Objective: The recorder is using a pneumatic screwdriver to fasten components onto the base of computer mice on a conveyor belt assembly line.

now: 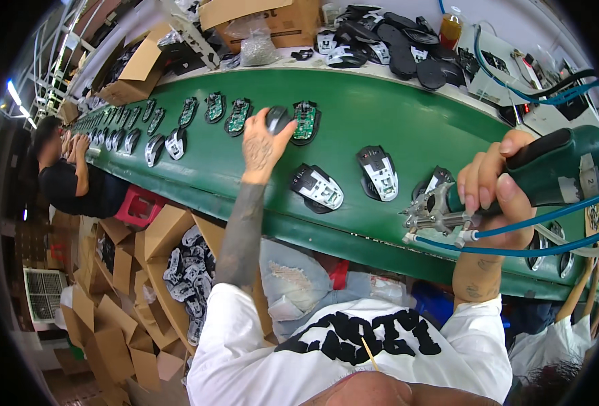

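My left hand [264,142] reaches over the green belt, its fingers wrapped round a dark rounded computer mouse [279,120]. Just right of it lies a mouse base with a bare green circuit board [305,122]; another circuit-board base [238,116] is on its left. On the right, my right hand [495,183] grips a dark green powered screwdriver [553,166], whose metal head points left. Blue hoses [516,250] run from that head to the right. Under the tool head, a mouse half [436,181] is partly hidden. Nearer the middle lie two mouse halves with white inner frames [321,188] [379,174].
Rows of mouse parts [131,141] stretch along the belt [245,169] to the far left, where another person [69,169] works. Black shells [407,47] and a cardboard box [265,24] line the back ledge. A carton of mouse parts [190,277] stands below left. Another person's arms show far right.
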Demonstrator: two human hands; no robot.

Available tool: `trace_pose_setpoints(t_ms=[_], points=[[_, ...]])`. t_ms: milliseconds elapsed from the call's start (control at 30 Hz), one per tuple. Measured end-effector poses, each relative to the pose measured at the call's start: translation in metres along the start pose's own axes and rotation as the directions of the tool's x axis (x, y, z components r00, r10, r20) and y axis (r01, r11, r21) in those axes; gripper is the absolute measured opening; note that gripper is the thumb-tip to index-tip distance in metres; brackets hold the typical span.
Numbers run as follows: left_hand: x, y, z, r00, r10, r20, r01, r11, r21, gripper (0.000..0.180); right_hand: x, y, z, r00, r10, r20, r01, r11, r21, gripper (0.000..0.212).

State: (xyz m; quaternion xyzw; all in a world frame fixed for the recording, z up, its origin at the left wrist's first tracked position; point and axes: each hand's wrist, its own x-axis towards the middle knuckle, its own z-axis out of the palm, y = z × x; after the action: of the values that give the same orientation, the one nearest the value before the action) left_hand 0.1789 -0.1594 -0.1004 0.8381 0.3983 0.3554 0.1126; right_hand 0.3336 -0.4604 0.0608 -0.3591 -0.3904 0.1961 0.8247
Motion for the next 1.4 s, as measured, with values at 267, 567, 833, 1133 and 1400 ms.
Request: trace_pose_setpoints(t_ms=[267,567,833,1133,1400], points=[[0.015,0.036,0.075,0.987,-0.046,0.157,-0.017,0.927,0.374,0.077,-0.002,-0.003,0.006,0.999,0.04,0.002,-0.039,0.995,-0.091,0.033],[0.01,-0.023,-0.009,0.832,0.107,0.544,-0.227,0.961,0.158,0.067,0.002,0.0,0.002,0.999,0.021,0.031,-0.018,0.995,-0.1,0.035],[0.02,-0.049,0.008,0.908,0.233,0.349,-0.274,0.959,0.072,0.057,0.005,0.023,0.002,0.988,-0.006,0.155,0.008,1.0,-0.014,0.036],[0.039,-0.229,-0.064,0.854,-0.178,-0.489,0.407,0.813,0.416,0.074,0.005,0.02,-0.003,0.977,-0.029,0.209,0.036,0.999,-0.031,0.033],[0.033,-0.143,-0.054,0.964,-0.146,-0.223,0.14,0.989,-0.044,0.069,0.002,0.022,-0.001,0.989,0.025,0.147,-0.022,1.0,-0.021,0.037]])
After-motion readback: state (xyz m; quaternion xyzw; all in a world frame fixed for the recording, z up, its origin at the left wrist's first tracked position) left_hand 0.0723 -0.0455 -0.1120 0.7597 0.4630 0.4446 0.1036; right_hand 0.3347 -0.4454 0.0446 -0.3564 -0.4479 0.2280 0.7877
